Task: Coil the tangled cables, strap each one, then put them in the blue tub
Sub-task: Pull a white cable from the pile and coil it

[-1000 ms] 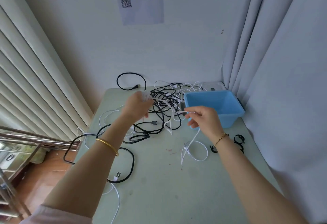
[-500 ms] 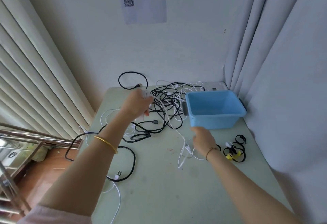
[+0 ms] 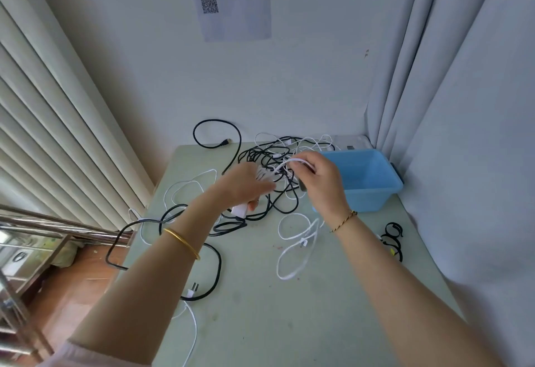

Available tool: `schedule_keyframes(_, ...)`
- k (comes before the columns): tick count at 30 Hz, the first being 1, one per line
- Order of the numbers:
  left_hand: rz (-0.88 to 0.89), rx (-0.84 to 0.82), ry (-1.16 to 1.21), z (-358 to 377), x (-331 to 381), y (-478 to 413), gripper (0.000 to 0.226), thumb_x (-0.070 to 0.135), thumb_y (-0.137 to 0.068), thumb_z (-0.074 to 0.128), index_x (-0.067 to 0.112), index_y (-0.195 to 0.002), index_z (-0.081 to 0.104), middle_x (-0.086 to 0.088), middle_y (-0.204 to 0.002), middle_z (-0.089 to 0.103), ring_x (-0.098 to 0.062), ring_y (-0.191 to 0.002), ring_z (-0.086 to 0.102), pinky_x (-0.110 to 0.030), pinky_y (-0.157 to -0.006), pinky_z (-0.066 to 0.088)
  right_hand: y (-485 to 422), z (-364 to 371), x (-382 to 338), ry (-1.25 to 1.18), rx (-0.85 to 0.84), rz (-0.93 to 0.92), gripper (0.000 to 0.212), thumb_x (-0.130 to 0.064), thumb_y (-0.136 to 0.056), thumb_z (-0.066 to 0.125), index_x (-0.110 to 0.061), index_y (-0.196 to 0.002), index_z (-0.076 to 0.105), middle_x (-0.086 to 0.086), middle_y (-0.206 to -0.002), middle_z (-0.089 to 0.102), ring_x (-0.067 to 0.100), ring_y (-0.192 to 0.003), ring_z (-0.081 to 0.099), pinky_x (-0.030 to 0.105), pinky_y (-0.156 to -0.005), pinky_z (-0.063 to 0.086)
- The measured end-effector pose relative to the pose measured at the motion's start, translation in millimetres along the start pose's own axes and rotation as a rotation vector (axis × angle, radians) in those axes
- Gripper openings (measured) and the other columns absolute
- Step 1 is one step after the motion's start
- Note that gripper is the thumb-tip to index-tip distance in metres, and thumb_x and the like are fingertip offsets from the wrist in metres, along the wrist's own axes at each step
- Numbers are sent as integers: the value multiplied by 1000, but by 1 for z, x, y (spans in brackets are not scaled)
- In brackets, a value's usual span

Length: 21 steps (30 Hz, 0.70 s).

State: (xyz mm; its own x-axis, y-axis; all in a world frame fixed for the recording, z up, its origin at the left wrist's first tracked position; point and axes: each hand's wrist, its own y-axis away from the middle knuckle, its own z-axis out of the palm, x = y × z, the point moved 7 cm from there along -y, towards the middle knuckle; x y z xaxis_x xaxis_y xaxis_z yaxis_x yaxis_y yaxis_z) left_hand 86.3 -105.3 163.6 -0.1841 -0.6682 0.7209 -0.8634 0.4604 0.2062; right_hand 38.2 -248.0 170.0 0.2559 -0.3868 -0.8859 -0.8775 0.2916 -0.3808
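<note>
Thin white cable (image 3: pixel 292 161) up in the air, just over the messy pile of black and white cables (image 3: pixel 269 158) at the back of the pale green surface (image 3: pixel 260 323). Pinched at a bend by the right hand (image 3: pixel 321 187), fingers curled round it. Gripped in small loops by the left hand (image 3: pixel 244 185), with a little white block (image 3: pixel 239 209) poking out under the thumb. More loose white loops (image 3: pixel 301 243) lying flat below the right wrist, maybe part of the same cable. Looks like the coiling step, with nothing strapped yet. Next, most likely: tug more slack out of the pile and lay one more loop into the left hand, slowly, to keep from pulling knots tight. Blue plastic tub (image 3: pixel 367 175) just behind the right hand, no cable seen inside. Black loop straps (image 3: pixel 392 234) near the right edge, apart from both hands. Thick black cable with a white plug (image 3: pixel 192 290) drooping over the left edge, easy to drag off. Lots of bare room at the front; wall and curtain close at the back and right.
</note>
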Motion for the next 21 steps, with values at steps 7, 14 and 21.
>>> schedule_keyframes(7, -48, -289, 471, 16, 23, 13, 35, 18, -93, 55, 8, -61, 43, 0, -42, 34, -17, -37, 38, -29, -57, 48, -3, -2, 20, -88, -22, 80, 19, -21, -95, 54, -12, -91, 69, 1, -73, 62, 14, -63, 48, 19, -62, 39)
schedule_keyframes(14, -103, -410, 1265, 22, 46, 11, 21, 22, -82, 53, 18, -64, 42, 10, -39, 40, -5, -35, 42, -19, -57, 49, 26, 18, 32, -120, -131, 216, 37, -16, -101, 38, -18, -64, 42, -6, -49, 36, 3, -41, 29, 16, -44, 26)
schedule_keyframes(21, 8, -100, 1527, -5, 30, -13, 26, 16, -97, 33, 7, -78, 48, -6, -72, 56, -20, -67, 56, -29, -77, 46, 47, 36, 33, 114, -462, 284, 27, -21, -99, 41, -8, -94, 64, 0, -55, 49, 3, -42, 41, 10, -45, 33)
